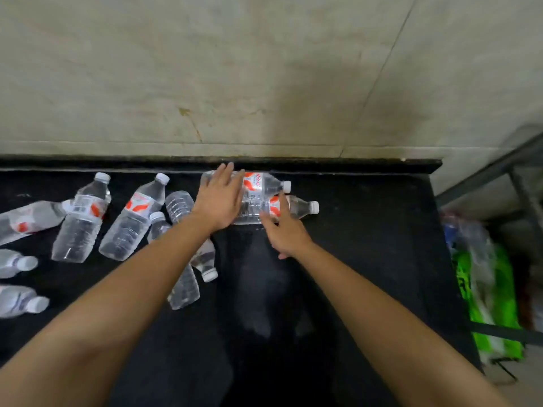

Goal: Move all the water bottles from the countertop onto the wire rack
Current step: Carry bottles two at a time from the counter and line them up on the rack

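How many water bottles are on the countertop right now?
9. Wall bottle under the left hand; neighbour bottle by the right hand; three fanned leftward; two crossed beneath the left forearm; two at the left edge. More may lie off-frame.

Clear glossy plastic water bottles [79,221] with white caps lie on a matt black countertop [367,230]; the wall [235,69] is dull, stained beige stone.

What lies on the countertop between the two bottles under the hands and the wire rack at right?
Nothing: in the head view the black countertop is bare from the two bottles to the wire rack.
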Tool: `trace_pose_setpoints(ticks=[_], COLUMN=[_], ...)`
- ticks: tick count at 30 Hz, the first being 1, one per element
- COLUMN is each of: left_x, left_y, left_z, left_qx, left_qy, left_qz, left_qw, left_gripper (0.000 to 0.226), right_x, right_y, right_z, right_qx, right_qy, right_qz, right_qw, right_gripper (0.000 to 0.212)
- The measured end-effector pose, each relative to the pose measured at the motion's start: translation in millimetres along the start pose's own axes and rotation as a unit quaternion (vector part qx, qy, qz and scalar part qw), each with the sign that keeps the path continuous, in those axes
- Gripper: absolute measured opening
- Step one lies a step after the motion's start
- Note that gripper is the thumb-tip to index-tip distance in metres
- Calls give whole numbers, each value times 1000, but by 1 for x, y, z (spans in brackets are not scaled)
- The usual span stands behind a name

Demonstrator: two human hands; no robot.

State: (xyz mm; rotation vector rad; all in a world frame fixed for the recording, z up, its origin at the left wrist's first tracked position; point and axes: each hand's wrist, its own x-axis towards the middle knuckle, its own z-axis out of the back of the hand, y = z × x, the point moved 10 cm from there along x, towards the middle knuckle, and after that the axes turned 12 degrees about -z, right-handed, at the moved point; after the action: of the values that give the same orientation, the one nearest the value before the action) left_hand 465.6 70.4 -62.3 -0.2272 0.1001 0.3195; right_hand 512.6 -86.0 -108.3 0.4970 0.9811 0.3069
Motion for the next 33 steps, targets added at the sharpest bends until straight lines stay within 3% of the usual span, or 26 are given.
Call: trace_pose_setpoints(ticks=[4,9,14,20,27,33], left_x=[32,41,13,-28,-87,-121], left_y=[17,30,22,-11,-67,-93], left_z=[-29,-39,-67,-88,-114,-127], left_qx=[28,-18,-149,-236,-293,-306], left_qy=[79,39,42,74,95,84], left_qz=[-11,14,88,124,149,200], left_qw=[996,999,984,961,940,927], left_gripper=[56,65,71,68,66,69], right_x=[18,44,43,24,-24,-67], right_y=[6,-2,-8,-52,-122,-162], right_z=[-11,-3,11,17,36,23], right_qx=[-14,9,-19,-64,-99,-170], right_qy=[0,-72,-166,-107,-123,-43], right_qz=[-9,-52,-36,-66,-94,-52], right_qw=[1000,996,985,990,983,983], right_gripper=[82,85,70,61,54,60])
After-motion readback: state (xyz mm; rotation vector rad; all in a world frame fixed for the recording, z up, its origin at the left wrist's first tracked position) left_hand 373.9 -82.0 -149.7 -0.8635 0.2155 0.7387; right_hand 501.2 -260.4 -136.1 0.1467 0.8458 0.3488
